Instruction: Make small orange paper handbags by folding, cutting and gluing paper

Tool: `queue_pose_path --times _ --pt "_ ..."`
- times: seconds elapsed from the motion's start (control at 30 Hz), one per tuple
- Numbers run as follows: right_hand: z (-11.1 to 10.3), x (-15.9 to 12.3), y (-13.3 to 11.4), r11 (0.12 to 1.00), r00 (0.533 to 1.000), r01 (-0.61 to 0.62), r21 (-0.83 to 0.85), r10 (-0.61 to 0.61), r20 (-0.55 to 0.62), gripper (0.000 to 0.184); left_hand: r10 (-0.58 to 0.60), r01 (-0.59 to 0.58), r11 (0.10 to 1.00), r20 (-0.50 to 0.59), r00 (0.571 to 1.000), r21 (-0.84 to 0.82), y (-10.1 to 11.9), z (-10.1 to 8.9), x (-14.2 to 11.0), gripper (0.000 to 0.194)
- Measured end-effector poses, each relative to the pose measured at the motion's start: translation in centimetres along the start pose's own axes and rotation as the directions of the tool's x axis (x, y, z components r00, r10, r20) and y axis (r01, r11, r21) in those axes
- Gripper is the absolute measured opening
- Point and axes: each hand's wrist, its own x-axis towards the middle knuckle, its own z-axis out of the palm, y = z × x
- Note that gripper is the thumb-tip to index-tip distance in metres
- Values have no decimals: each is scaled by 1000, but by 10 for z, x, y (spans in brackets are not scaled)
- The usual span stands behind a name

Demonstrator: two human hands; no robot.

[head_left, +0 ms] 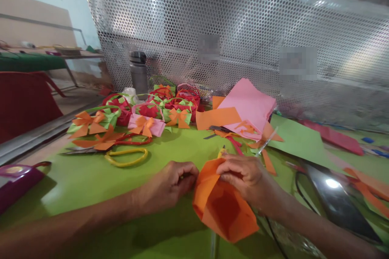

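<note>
An orange folded paper bag (209, 202), its hollow inside facing me, is held above the green tabletop. My right hand (246, 174) pinches its upper edge between thumb and fingers. At the bag's left side, my left hand (173, 184) has its fingers curled and closed against or just beside the paper; what they hold, if anything, is hidden. Behind the right hand shows the tip of a yellow glue gun or pen-like tool (222, 151), mostly covered. Scissors with yellow and red handles (127, 158) lie to the left of my hands.
Small paper bags with bows (178, 117) crowd the back left beside a grey bottle (139, 73). Pink sheets (246, 103), a green sheet (296, 139) and orange scraps lie at right. A dark phone (337, 198), cables and a purple device (18, 182) flank the work area.
</note>
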Motion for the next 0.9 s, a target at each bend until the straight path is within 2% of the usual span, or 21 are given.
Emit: queue_pose_path --times 0.13,0.2,0.33,0.53,0.67,0.77,0.83,0.9 --pt "8 -3 -2 999 999 -31 -27 31 15 14 39 -29 980 47 998 -199 -3 0 3 29" --pt "12 -4 -2 998 998 -55 -32 55 6 15 14 0 983 74 997 -185 -3 1 4 29" --pt "14 -6 -3 997 997 -73 -36 71 -38 15 -58 64 989 50 997 -133 1 4 3 29" --pt "13 -4 -6 992 991 -109 -56 104 -89 16 -60 75 965 66 996 -249 1 9 0 23" --pt "12 -3 -11 992 992 -82 -96 72 -101 17 -62 82 928 65 996 -363 4 9 0 35" --pt "12 -2 -16 978 996 -35 -205 18 -87 19 -62 95 890 88 994 -446 13 10 0 35" --pt "14 -3 -18 954 995 -5 -299 -25 -97 20 -75 99 903 73 994 -419 20 11 0 31" --pt "17 -3 -21 925 991 25 -379 -73 -112 18 -107 105 954 10 994 -283 26 13 -2 29"
